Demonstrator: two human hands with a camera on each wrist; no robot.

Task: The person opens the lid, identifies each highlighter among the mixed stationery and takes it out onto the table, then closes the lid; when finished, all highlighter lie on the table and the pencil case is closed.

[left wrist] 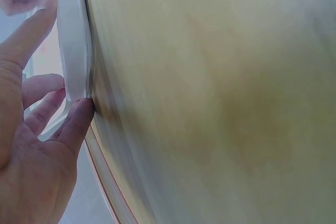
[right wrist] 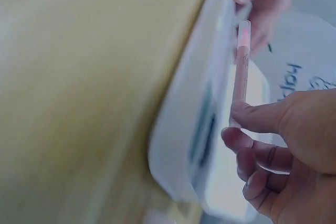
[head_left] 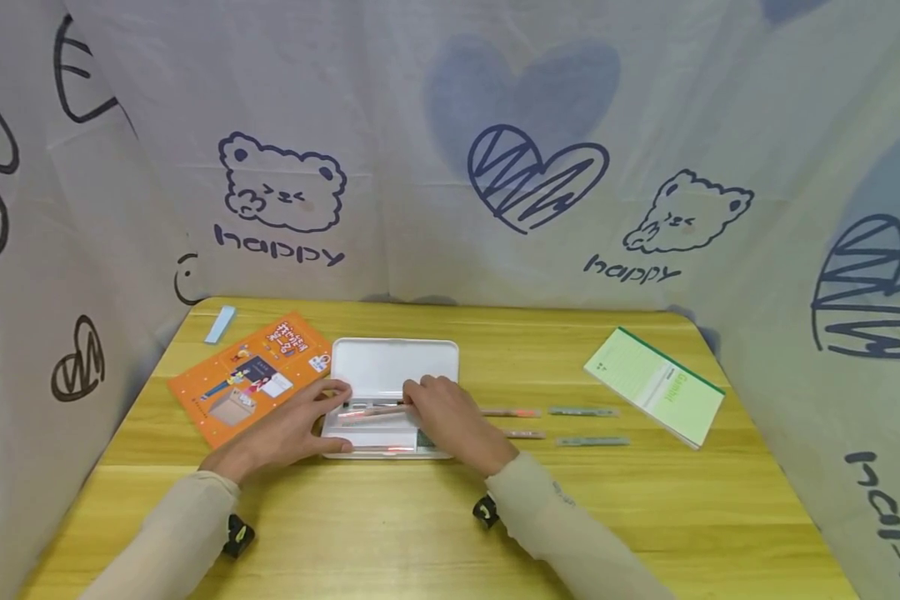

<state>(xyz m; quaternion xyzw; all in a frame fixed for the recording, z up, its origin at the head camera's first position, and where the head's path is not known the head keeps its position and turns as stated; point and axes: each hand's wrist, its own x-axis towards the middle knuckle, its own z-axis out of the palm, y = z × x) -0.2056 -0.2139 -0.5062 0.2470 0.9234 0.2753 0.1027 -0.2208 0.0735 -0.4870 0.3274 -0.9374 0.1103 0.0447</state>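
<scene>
A white pencil case [head_left: 394,365] lies on the table with its lid raised at the back. My left hand [head_left: 288,433] grips its left end, thumb at the front corner and fingers further back. Over the case, my right hand [head_left: 453,421] pinches a pink highlighter [right wrist: 241,72] by one end. The highlighter's clear-capped end points toward my left hand. Inside the tray, another pen [head_left: 390,448] lies along the front side, and a dark item shows partly under my right hand. To the right lie two pink pens [head_left: 512,412] and two grey-green pens [head_left: 583,412].
An orange book [head_left: 247,375] lies left of the case, close to it. Behind the book is a small light blue strip [head_left: 221,324]. A green-edged notepad [head_left: 656,387] rests at the right of the wooden table [head_left: 390,533]. Printed curtains enclose the back and sides.
</scene>
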